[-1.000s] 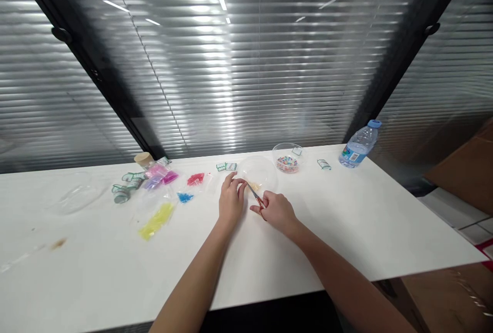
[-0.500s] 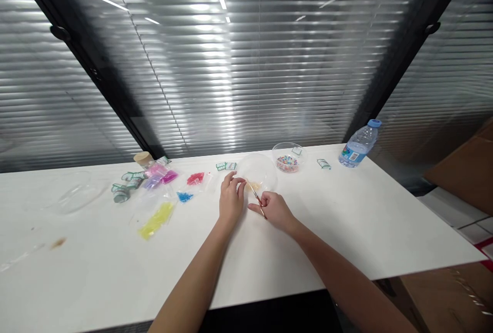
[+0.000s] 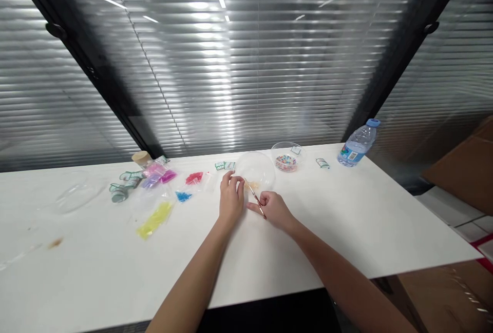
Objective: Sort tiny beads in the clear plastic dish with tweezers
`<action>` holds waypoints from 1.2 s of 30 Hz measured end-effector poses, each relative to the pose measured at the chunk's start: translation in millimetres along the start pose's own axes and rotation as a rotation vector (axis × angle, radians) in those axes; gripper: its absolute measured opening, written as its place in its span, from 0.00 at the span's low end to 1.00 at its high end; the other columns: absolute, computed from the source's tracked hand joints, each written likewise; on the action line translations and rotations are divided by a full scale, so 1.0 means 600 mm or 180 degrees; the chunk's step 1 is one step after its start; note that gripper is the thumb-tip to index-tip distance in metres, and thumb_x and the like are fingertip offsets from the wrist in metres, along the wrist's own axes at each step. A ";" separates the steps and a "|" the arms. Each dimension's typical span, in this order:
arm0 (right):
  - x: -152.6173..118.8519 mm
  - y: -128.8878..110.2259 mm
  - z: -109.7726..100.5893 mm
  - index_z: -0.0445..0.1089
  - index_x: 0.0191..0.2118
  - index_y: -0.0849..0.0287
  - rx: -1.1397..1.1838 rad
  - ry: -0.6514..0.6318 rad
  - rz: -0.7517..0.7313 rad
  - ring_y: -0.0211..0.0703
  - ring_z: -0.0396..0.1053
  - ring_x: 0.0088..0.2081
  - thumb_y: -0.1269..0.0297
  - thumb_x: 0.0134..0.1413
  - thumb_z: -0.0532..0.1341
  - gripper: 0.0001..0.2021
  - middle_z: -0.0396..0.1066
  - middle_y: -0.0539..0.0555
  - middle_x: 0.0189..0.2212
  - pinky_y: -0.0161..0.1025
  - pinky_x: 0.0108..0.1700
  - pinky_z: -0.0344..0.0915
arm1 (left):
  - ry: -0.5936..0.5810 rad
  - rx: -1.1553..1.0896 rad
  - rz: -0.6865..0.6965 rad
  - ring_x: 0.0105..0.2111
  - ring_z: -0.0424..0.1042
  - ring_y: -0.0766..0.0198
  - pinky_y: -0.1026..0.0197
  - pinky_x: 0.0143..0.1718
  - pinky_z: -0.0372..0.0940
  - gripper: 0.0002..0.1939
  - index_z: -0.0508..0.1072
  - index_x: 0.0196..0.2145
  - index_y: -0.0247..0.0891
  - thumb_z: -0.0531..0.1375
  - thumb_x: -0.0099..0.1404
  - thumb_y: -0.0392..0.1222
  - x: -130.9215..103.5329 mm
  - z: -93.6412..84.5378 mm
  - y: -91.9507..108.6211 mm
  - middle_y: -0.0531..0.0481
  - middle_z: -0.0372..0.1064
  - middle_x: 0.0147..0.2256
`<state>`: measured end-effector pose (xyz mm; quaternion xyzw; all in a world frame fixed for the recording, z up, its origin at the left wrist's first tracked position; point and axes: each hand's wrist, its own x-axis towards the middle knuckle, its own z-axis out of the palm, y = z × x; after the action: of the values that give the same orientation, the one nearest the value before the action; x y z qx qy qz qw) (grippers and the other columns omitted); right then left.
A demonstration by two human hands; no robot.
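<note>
In the head view, my right hand (image 3: 275, 209) grips a slim pair of rose-gold scissors (image 3: 257, 200), its tips pointing forward and left over the near side of a clear round dish (image 3: 265, 166). Pale orange bits (image 3: 251, 185) lie in that dish. My left hand (image 3: 231, 197) is at the dish's left rim with thumb and fingers pinched together near the scissor tips. Whatever is between those fingers is too small to make out.
Several small bags lie to the left: yellow (image 3: 154, 220), blue (image 3: 184, 196), red (image 3: 194, 178) and magenta (image 3: 168, 176). A dish of coloured beads (image 3: 286, 163) stands behind right. Farther right is a water bottle (image 3: 358, 144). A clear lid (image 3: 79, 197) lies far left.
The whole view has shifted very slightly. Both hands and the scissors hold nearly the same place over the dish.
</note>
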<state>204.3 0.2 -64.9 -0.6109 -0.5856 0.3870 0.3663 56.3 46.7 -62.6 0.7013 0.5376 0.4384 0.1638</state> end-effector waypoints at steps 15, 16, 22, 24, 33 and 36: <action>-0.002 0.000 -0.003 0.49 0.20 0.55 0.0063 -0.0083 0.0045 0.34 0.48 0.20 0.49 0.42 0.68 0.26 0.52 0.42 0.14 0.34 0.23 0.47 | 0.0066 0.0097 0.0183 0.59 0.60 0.51 0.44 0.57 0.62 0.09 0.70 0.36 0.40 0.51 0.69 0.40 0.000 0.001 0.000 0.40 0.61 0.53; -0.002 0.000 -0.003 0.49 0.20 0.55 0.0070 -0.0082 0.0035 0.34 0.48 0.20 0.48 0.42 0.68 0.26 0.52 0.42 0.14 0.34 0.23 0.47 | 0.0062 0.0108 0.0197 0.59 0.60 0.51 0.44 0.57 0.62 0.09 0.70 0.36 0.40 0.51 0.69 0.39 0.000 0.002 0.000 0.40 0.61 0.53; -0.002 0.000 -0.003 0.49 0.20 0.55 0.0097 -0.0078 0.0000 0.34 0.48 0.20 0.47 0.43 0.68 0.27 0.51 0.42 0.14 0.34 0.23 0.46 | 0.0053 0.0177 0.0233 0.56 0.63 0.51 0.45 0.56 0.62 0.09 0.71 0.37 0.39 0.51 0.69 0.38 -0.001 0.002 0.000 0.40 0.60 0.54; -0.002 0.001 -0.003 0.49 0.20 0.55 0.0095 -0.0080 -0.0004 0.34 0.48 0.20 0.48 0.43 0.68 0.27 0.51 0.42 0.14 0.34 0.23 0.45 | 0.0066 0.0194 0.0255 0.55 0.64 0.52 0.45 0.56 0.62 0.09 0.71 0.36 0.39 0.51 0.69 0.38 -0.001 0.002 0.001 0.40 0.60 0.54; -0.002 0.006 -0.003 0.48 0.20 0.55 0.0141 -0.0113 -0.0028 0.34 0.47 0.19 0.48 0.44 0.67 0.27 0.50 0.42 0.13 0.34 0.22 0.45 | 0.0060 0.0196 0.0275 0.57 0.62 0.52 0.45 0.57 0.61 0.09 0.71 0.37 0.40 0.51 0.69 0.39 -0.002 0.005 -0.002 0.40 0.60 0.54; 0.000 0.006 -0.003 0.48 0.20 0.55 0.0157 -0.0108 -0.0047 0.34 0.48 0.19 0.47 0.44 0.67 0.27 0.50 0.42 0.13 0.34 0.23 0.46 | 0.0046 0.0198 0.0253 0.57 0.62 0.51 0.45 0.57 0.61 0.09 0.71 0.37 0.39 0.51 0.69 0.39 -0.001 0.005 -0.001 0.40 0.60 0.54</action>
<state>207.1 -0.1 -67.2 -0.5907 -0.5864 0.4089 0.3741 57.9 46.9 -65.1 0.7238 0.5238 0.4327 0.1205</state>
